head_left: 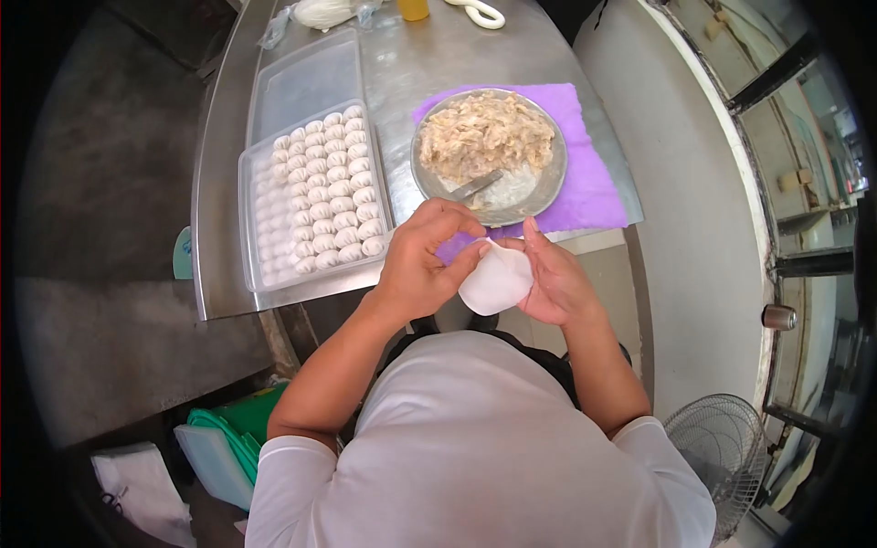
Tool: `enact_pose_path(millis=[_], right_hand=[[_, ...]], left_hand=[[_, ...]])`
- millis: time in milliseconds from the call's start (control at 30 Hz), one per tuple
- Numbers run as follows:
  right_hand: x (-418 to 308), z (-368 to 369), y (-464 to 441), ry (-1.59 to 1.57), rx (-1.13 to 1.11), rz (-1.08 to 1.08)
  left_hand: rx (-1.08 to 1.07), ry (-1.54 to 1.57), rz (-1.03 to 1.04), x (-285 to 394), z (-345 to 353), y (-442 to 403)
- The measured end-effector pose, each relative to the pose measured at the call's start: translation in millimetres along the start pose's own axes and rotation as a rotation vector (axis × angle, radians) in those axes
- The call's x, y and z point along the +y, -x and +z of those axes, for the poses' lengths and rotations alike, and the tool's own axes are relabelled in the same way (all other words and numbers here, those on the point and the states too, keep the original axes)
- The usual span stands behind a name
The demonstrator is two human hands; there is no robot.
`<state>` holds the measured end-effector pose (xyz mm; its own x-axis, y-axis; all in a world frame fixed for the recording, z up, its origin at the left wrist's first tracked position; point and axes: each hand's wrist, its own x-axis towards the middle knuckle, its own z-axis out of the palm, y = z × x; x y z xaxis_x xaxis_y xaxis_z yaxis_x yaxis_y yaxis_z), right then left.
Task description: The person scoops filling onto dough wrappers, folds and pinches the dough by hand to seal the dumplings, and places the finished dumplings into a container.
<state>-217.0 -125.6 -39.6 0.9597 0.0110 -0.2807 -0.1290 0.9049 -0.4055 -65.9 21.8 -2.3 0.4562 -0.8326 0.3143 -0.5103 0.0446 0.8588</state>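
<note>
A thin round white dumpling wrapper (498,281) hangs between my two hands, just in front of the table edge. My left hand (427,258) pinches its upper left edge between thumb and forefinger. On the other side, my right hand (554,276) holds the wrapper at its right edge, thumb pointing up and some fingers hidden behind the dough. Beyond my hands stands a round metal plate (559,173) heaped with pale minced filling (484,132). A flat metal spreader (477,184) rests in the plate, its near end close to my left hand.
Rows of pleated dumplings (333,187) fill a clear plastic box (245,215) on the steel table (393,82); its lid (306,82) lies behind. A purple cloth (585,169) is under the plate. A wall (676,183) and a fan (717,447) stand at right.
</note>
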Motion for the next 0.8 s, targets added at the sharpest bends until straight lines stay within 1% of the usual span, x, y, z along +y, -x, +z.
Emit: enact_pose_path(millis=[67,100,167,233,267,333,367,400,433,467,500,533,567,600,633,700,767,800], right_hand=[[1,5,-2,0.019,-0.001,-0.03],[3,7,-2,0.036,0.004,-0.06],[3,8,-3,0.094,0.011,-0.039],[1,11,-5,0.152,0.013,-0.017],[0,14,-6,0.196,0.01,-0.002],[0,21,-11,0.242,-0.002,0.013],[1,25,-14,0.329,0.01,-0.005],[1,28,-16,0.418,0.019,-0.023],[1,27,-19,0.424,0.005,-0.019],[0,24,-21,0.529,0.028,-0.05],[1,27,-24,0.635,0.049,-0.078],[3,33,-28,0.641,0.031,-0.063],[6,41,-32,0.769,0.003,-0.197],[7,52,-35,0.891,-0.031,-0.336],[8,64,-38,0.878,-0.036,-0.362],[6,79,-49,0.869,-0.116,-0.328],[12,87,-63,0.858,-0.195,-0.292],[16,91,-70,0.947,-0.249,-0.328]], left_hand=[[-0.004,-0.014,0.005,3,-6,0],[-0.027,-0.02,-0.026,4,-8,0],[-0.037,-0.031,-0.055,3,-11,3],[-0.149,0.31,-0.5,-3,-12,10],[-0.138,0.304,-0.5,-3,-13,14],[-0.106,0.505,-0.54,0,-14,22],[-0.029,0.577,-0.521,0,-13,27],[-0.019,0.57,-0.519,-1,-14,32],[0.051,0.608,-0.513,-4,-16,36],[0.126,0.647,-0.507,-4,-18,39],[0.148,0.643,-0.505,-3,-24,42],[0.161,0.669,-0.473,1,-31,45],[0.176,0.692,-0.44,4,-38,50],[0.202,0.683,-0.442,7,-44,53],[0.198,0.63,-0.434,9,-49,57],[0.215,0.566,-0.437,18,-58,64],[0.23,0.539,-0.514,28,-71,73],[0.253,0.529,-0.519,28,-77,80]])
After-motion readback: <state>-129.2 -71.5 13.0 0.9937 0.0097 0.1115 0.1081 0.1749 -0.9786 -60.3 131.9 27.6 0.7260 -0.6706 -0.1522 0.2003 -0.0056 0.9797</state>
